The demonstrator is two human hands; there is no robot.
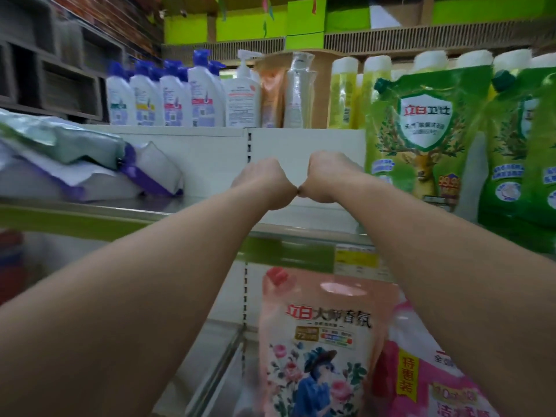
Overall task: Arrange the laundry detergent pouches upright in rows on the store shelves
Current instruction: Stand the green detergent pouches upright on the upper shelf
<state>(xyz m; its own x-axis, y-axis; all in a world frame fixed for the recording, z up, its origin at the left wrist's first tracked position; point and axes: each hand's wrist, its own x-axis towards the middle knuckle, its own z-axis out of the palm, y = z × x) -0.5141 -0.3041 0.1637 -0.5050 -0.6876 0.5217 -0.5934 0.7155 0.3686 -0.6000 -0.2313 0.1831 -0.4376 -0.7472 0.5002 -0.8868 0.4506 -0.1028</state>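
Both my arms reach over a bare stretch of the middle shelf [301,216]. My left hand [262,179] and my right hand [328,175] are curled into fists that touch at the knuckles, with nothing seen in either. Green detergent pouches [421,136] stand upright on the same shelf just right of my right hand, and more green ones [523,152] stand beside them. White and purple pouches [90,170] lie flat in a heap at the left. On the lower shelf a pink floral pouch [319,341] stands upright under my arms.
The top shelf carries white bottles with blue caps [168,94], a pump bottle [243,94] and yellow bottles [349,94]. A magenta pouch [436,383] leans beside the pink one. A yellow price tag [356,260] sits on the green shelf edge.
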